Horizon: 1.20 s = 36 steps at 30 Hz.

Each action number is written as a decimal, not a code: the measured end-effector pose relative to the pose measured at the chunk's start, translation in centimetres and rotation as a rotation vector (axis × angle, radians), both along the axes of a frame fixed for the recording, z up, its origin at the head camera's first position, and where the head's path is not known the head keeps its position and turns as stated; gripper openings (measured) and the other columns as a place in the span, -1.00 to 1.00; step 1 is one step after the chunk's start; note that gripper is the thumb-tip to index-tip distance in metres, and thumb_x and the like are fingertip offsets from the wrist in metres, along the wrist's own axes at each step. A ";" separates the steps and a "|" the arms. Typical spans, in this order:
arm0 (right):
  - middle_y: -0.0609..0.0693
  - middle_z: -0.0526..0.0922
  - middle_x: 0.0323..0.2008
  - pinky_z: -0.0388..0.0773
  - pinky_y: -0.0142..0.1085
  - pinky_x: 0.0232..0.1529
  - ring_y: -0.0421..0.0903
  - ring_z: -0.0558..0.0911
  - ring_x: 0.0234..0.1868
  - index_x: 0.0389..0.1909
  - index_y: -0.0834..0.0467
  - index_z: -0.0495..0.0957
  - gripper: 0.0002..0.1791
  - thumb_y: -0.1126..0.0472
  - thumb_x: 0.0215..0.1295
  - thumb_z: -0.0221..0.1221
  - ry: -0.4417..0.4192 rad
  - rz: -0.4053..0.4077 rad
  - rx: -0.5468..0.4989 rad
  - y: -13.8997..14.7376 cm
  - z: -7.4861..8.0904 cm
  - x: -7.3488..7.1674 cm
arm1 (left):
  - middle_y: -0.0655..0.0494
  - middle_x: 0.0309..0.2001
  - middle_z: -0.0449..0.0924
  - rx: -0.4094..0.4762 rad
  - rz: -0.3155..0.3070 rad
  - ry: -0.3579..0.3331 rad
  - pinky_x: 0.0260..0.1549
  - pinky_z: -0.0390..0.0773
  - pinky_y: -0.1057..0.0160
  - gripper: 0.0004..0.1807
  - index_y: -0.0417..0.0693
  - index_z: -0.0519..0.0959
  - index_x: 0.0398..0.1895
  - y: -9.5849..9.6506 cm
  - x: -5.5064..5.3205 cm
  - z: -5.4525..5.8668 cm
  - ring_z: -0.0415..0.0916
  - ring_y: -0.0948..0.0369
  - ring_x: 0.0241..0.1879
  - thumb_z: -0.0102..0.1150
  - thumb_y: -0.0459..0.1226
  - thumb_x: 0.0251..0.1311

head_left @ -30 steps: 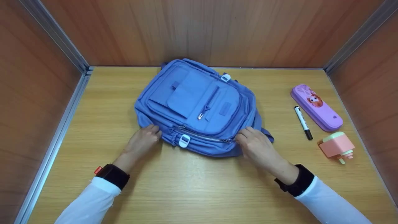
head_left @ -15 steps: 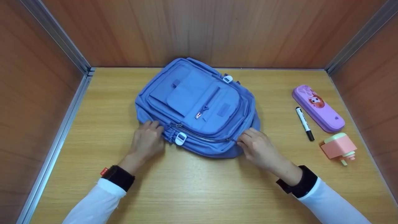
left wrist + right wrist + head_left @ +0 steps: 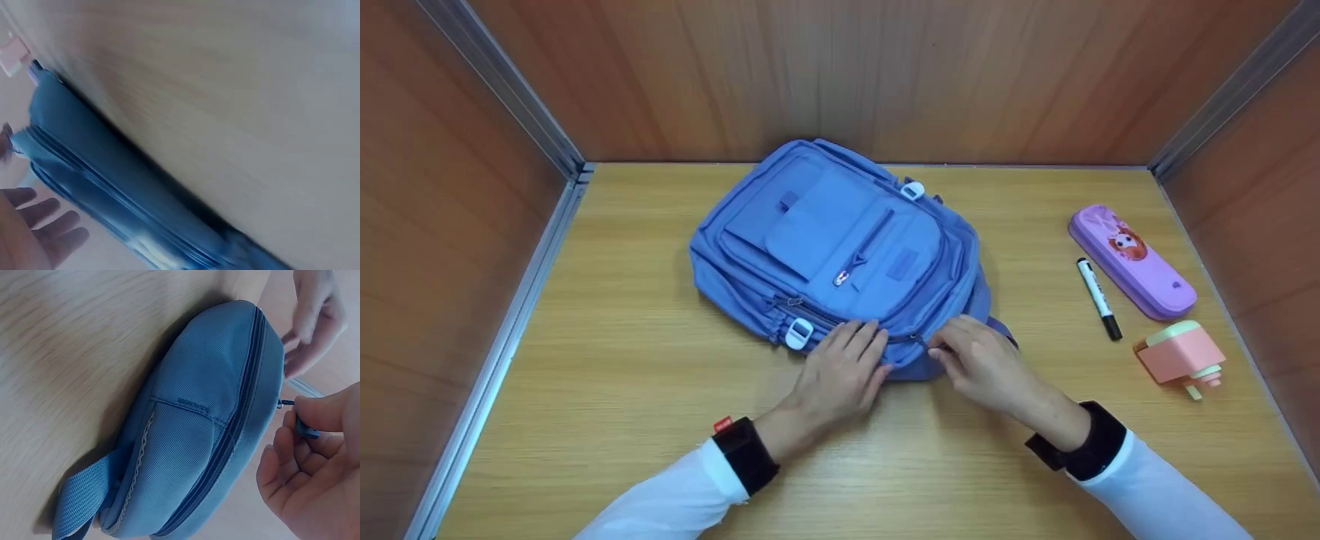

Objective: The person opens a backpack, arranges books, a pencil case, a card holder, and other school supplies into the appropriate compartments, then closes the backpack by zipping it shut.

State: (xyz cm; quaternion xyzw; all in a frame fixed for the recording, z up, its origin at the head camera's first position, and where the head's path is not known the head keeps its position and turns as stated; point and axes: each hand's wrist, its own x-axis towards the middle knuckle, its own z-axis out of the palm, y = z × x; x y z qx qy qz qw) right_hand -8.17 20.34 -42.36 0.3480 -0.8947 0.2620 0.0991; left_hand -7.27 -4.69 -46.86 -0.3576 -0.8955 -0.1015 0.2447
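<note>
A blue backpack (image 3: 825, 225) lies on its back on the table, its pocketed front facing up. On the lower right edge, my right hand (image 3: 986, 364) pinches a zipper pull (image 3: 306, 430) between thumb and index finger, clearest in the right wrist view. My left hand (image 3: 840, 371) is at the near side of the bag, fingers extended over the zipper edge, right of a white buckle (image 3: 799, 334). In the left wrist view its fingers look straight and hold nothing; whether they press on the cloth cannot be told.
To the right lie a purple pencil case (image 3: 1132, 262), a black-and-white marker (image 3: 1099, 298) and a pink and pale green gadget (image 3: 1181, 356) resembling a pencil sharpener. Wooden panels (image 3: 870, 82) enclose the table (image 3: 622, 375) at the back and both sides.
My left hand has let go of the bag's lower left side and moved right along the near edge, its fingers now extended. The right hand stays at the zipper pull.
</note>
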 end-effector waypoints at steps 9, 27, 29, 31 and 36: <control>-0.04 0.64 -0.34 0.60 -0.23 -0.26 -0.12 0.59 -0.25 -0.31 0.18 0.61 -0.90 0.40 0.29 0.33 -0.028 0.003 0.019 0.0 0.2 0.2 | 0.05 -0.20 0.64 -0.180 0.041 0.037 -0.37 0.64 0.27 -0.73 -0.15 0.69 0.00 2.3 -0.9 1.4 0.54 0.14 -0.22 0.17 -0.39 0.26; -0.05 0.60 -0.38 0.57 -0.24 -0.35 -0.09 0.52 -0.32 -0.35 0.20 0.61 -0.87 0.45 0.23 0.35 0.071 -0.031 0.071 2.0 0.0 -1.2 | 0.07 -0.32 0.56 -0.221 -0.058 0.102 -0.64 0.55 0.41 -0.80 -0.14 0.60 -0.24 -0.6 -0.7 1.0 0.51 0.20 -0.35 0.06 -0.53 0.17; -0.05 0.60 -0.38 0.59 -0.22 -0.35 -0.09 0.54 -0.32 -0.35 0.19 0.61 -0.87 0.45 0.22 0.34 0.074 -0.029 0.067 2.3 0.0 -1.2 | 0.07 -0.33 0.55 -0.224 -0.061 0.114 -0.63 0.56 0.41 -0.84 -0.14 0.58 -0.26 -0.9 -0.6 0.9 0.52 0.20 -0.34 0.06 -0.51 0.21; -0.05 0.61 -0.38 0.60 -0.21 -0.34 -0.09 0.55 -0.32 -0.35 0.19 0.61 -0.88 0.45 0.23 0.34 0.066 -0.032 0.065 2.5 0.0 -1.2 | 0.07 -0.33 0.53 -0.221 -0.065 0.119 -0.63 0.57 0.41 -0.88 -0.14 0.57 -0.27 -1.3 -0.6 0.7 0.52 0.20 -0.35 0.06 -0.48 0.25; -0.04 0.62 -0.36 0.61 -0.21 -0.33 -0.11 0.56 -0.31 -0.31 0.22 0.63 -0.91 0.43 0.25 0.32 0.000 -0.060 0.071 3.2 0.0 -1.2 | 0.05 -0.33 0.50 -0.194 -0.095 0.102 -0.59 0.60 0.40 -0.82 -0.19 0.54 -0.24 -2.3 -0.4 0.4 0.49 0.18 -0.34 -0.05 -0.53 0.26</control>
